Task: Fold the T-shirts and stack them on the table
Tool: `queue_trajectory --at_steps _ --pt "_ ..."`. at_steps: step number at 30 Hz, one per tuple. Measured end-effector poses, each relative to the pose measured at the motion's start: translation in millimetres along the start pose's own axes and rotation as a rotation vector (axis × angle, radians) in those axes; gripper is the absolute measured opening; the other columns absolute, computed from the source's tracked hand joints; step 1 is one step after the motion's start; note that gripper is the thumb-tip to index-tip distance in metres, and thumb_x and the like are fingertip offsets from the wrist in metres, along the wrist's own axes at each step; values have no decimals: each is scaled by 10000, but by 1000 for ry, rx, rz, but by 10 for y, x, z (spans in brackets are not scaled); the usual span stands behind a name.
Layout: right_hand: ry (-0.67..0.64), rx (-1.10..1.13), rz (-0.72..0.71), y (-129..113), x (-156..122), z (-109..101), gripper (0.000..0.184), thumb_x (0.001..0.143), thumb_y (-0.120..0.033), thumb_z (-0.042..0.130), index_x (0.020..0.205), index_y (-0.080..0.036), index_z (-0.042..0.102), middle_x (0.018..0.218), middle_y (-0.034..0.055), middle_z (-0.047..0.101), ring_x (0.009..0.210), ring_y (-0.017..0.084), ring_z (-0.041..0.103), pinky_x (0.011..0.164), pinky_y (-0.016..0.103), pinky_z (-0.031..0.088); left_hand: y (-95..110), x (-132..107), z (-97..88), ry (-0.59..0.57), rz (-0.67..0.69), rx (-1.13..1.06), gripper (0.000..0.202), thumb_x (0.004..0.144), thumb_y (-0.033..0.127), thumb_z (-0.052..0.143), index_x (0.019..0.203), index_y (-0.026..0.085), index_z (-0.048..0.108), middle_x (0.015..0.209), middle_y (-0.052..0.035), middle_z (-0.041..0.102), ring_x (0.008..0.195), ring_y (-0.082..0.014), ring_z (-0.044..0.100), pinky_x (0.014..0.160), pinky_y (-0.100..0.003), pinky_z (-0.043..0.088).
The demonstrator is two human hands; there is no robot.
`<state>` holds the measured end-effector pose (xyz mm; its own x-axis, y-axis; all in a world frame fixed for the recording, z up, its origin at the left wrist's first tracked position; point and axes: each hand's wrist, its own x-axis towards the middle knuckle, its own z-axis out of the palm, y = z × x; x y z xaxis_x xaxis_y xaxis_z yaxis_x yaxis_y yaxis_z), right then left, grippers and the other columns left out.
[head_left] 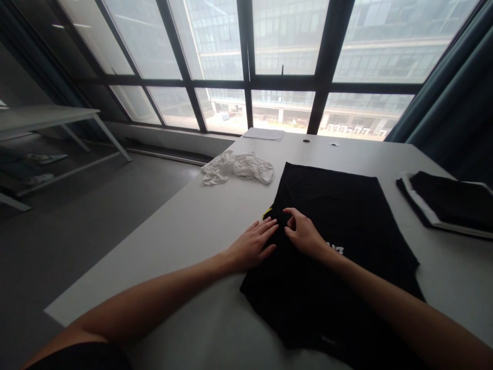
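Note:
A black T-shirt (346, 221) with white lettering lies spread on the white table (185, 226). A bit of yellow shows at its left edge. My left hand (252, 244) rests flat at that left edge, fingers stretched out over the cloth. My right hand (304, 231) sits just beside it on the shirt, fingers curled and pinching the black fabric.
A crumpled white garment (239, 167) lies at the table's far left. A stack of folded black and white clothes (447, 203) sits at the right edge. Papers (265, 134) lie by the big window. Another table (42, 118) stands across the floor at left.

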<state>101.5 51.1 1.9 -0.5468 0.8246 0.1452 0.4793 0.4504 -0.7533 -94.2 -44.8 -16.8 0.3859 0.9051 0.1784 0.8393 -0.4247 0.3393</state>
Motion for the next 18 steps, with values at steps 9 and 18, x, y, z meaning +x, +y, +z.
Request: queue_trajectory --at_steps 9,18 --pt "37 -438 -118 -59 -282 14 407 894 -142 533 1296 -176 581 1195 146 617 1037 276 607 873 385 494 39 141 -117 49 5 22 448 1001 249 495 1446 195 503 1536 -123 459 1468 -266 347 1203 -494 301" --pt "-206 -394 -276 -68 -914 61 630 939 -246 529 1535 -127 360 1593 174 353 1489 291 287 1198 514 295 16 248 24 -59 20 118 585 1001 379 506 1537 185 377 1623 -121 290 1518 -295 203 1220 -529 219"
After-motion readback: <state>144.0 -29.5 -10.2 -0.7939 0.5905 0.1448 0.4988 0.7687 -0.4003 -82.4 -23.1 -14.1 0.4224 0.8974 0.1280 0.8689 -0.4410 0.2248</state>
